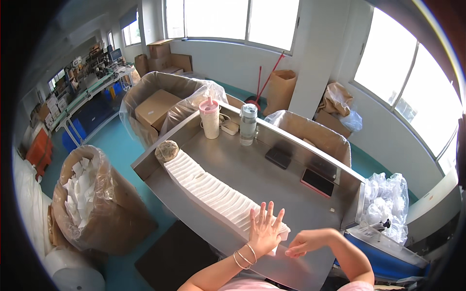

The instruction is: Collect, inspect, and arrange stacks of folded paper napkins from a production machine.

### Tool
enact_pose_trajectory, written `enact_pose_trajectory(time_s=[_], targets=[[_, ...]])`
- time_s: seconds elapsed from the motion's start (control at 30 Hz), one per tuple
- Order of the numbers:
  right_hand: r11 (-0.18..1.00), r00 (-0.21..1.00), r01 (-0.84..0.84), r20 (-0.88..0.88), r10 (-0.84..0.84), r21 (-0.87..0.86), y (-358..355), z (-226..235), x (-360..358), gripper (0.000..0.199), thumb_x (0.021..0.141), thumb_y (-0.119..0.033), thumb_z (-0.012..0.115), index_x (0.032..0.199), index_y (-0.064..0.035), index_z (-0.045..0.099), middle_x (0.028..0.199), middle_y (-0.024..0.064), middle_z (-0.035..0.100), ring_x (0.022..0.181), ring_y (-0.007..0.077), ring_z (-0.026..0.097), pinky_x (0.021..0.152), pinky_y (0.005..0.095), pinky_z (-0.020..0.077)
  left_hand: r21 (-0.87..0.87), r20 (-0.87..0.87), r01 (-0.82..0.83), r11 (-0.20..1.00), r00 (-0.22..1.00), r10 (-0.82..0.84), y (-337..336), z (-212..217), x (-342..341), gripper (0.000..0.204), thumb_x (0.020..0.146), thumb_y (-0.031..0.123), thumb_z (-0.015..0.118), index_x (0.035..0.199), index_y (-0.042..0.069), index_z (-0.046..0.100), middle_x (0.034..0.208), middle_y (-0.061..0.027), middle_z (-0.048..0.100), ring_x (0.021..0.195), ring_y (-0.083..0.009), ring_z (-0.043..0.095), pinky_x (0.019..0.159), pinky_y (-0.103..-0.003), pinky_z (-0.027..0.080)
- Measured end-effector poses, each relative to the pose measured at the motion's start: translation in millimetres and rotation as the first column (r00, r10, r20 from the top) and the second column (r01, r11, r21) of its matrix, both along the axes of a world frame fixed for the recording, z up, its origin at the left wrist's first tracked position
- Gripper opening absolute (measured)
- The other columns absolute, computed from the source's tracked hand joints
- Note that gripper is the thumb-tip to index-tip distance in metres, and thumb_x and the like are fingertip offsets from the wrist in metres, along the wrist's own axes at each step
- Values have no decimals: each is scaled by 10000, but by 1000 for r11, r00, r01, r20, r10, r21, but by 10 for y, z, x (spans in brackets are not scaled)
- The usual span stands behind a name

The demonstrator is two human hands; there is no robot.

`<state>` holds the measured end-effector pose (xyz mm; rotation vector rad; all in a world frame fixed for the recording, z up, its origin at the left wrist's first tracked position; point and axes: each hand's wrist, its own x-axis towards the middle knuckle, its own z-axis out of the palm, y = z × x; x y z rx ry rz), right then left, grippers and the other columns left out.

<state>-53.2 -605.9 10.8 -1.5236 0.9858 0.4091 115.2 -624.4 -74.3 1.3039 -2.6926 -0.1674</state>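
A long row of white folded cloth-like pads (208,186) runs diagonally across the metal worktable (252,177), standing packed against one another. My left hand (264,233) lies over the near right end of that row, fingers spread and palm down, with bangles on the wrist. Just right of the row's end, my right hand (310,241) hovers low over the table with its fingers curled in. Nothing shows in it. At the row's far left end sits a rounded brown wrapped lump (167,151), touching the pads.
A pink-lidded tumbler (209,119), a clear water bottle (248,125), a black phone-like object (278,158) and a pink-edged phone (318,183) stand or lie toward the table's raised back edge (291,140). Lined bins flank it, one holding white scraps (82,191). Bagged white items (386,206) sit at right.
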Motion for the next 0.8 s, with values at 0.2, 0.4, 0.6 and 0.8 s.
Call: enact_pose_trajectory(time_s=[0.2, 0.4, 0.6, 0.8], targets=[[499, 404, 863, 488, -773, 76, 813, -848, 301, 603, 951, -351, 422, 1407, -36, 185, 1383, 62, 348, 1266, 176, 330, 1046, 293, 245, -22, -209, 136, 990, 968, -138, -507, 70, 444, 765, 782, 545, 551, 1384, 142, 306, 1445, -226, 169, 1354, -375, 120, 1031, -624, 85], [-299, -456, 846, 307, -836, 441, 862, -986, 551, 563, 949, -334, 421, 1431, -185, 173, 1432, -7, 278, 1305, 143, 263, 1066, 334, 197, -305, -654, -650, 696, 674, 343, -2064, -238, 2091, 752, 773, 368, 669, 1341, 52, 292, 1280, -249, 334, 1201, -387, 316, 1009, -470, 257], [-99, -46, 993, 571, -819, -62, 782, -1275, 503, 620, 928, -326, 472, 1422, -74, 196, 1338, 155, 284, 1299, 249, 215, 1070, 366, 185, 67, -802, -793, 606, 319, 506, -2603, -852, 2642, 777, 751, 323, 711, 1305, 8, 265, 1267, -293, 285, 1182, -397, 278, 997, -462, 264], [-156, -109, 987, 563, -819, -37, 765, -1171, 446, 645, 912, -323, 522, 1405, -33, 224, 1328, 145, 348, 1138, 193, 457, 916, 312, 416, -102, -254, -554, 826, 817, 517, -2313, -277, 2594, 538, 855, 300, 564, 1342, 179, 367, 898, -168, 623, 862, -334, 582, 759, -437, 432]])
